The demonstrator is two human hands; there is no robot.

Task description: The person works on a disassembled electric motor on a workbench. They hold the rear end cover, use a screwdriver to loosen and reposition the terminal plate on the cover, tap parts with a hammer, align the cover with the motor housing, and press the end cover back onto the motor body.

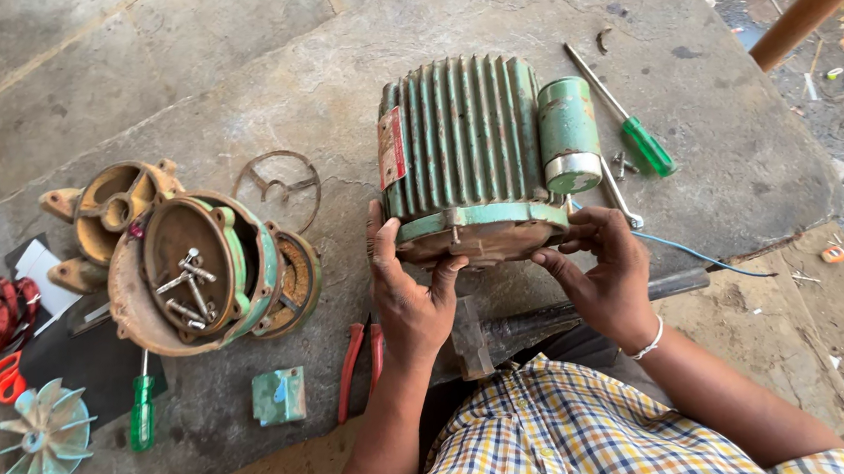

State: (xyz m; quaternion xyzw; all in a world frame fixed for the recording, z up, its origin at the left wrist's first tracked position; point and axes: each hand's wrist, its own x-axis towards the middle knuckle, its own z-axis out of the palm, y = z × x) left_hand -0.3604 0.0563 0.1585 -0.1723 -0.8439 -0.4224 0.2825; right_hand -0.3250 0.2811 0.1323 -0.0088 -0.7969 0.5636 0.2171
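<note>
A green ribbed motor housing (465, 143) lies on its side on a stone slab (258, 69), with a green cylinder (568, 133) fixed to its right flank. My left hand (408, 293) grips the near rim of the housing from the left. At the rim's right side, my right hand (600, 271) holds on with fingers curled under the edge. A hammer (529, 327) lies just below both hands.
Left of the housing sit stacked end covers (209, 274) holding several bolts, a wire ring (279, 183) and a pale fan (44, 435). Two green-handled screwdrivers (634, 125) (141, 407), red pliers (360, 362), a wrench (622, 196), a green block (280, 395) and a blue wire (699, 250) lie around.
</note>
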